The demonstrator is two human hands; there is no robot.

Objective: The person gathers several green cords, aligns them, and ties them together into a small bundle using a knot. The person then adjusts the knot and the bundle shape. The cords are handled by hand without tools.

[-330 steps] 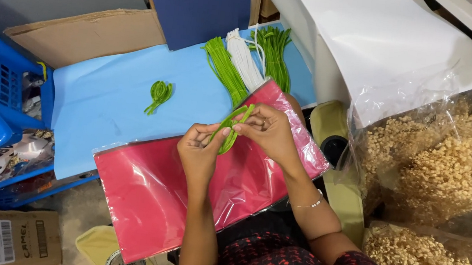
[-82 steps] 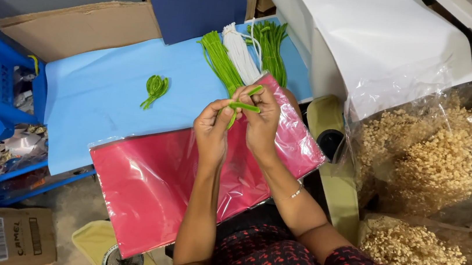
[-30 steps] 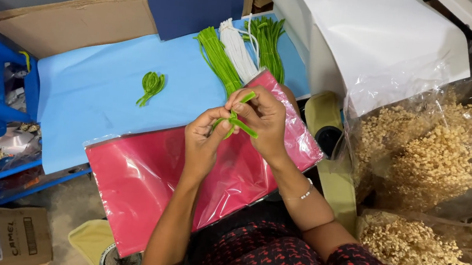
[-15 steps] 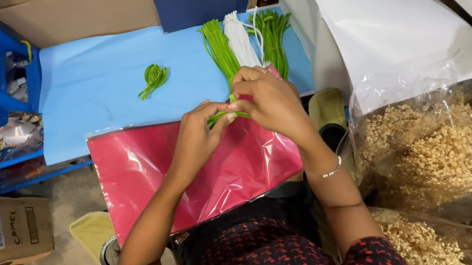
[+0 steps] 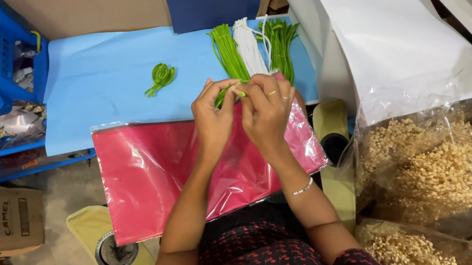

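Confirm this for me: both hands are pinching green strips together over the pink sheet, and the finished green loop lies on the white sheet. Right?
Not quite. In the head view the green loop lies on the light blue sheet, not the white one. The left hand and right hand do pinch green strips over the pink sheet.

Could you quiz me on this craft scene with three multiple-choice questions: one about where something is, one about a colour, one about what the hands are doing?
1. Where does the small finished green loop bundle lie?
A. on the light blue sheet
B. on the pink sheet
C. in the blue crate

2. What colour is the bundle of strips between the two green bundles?
A. red
B. white
C. black

3. What are the hands doing?
A. resting flat
B. both pinching green strips
C. holding scissors

Answers:
1 A: the green loop bundle sits on the light blue sheet.
2 B: the white bundle is in the middle.
3 B: the left hand and right hand meet on the green strips.
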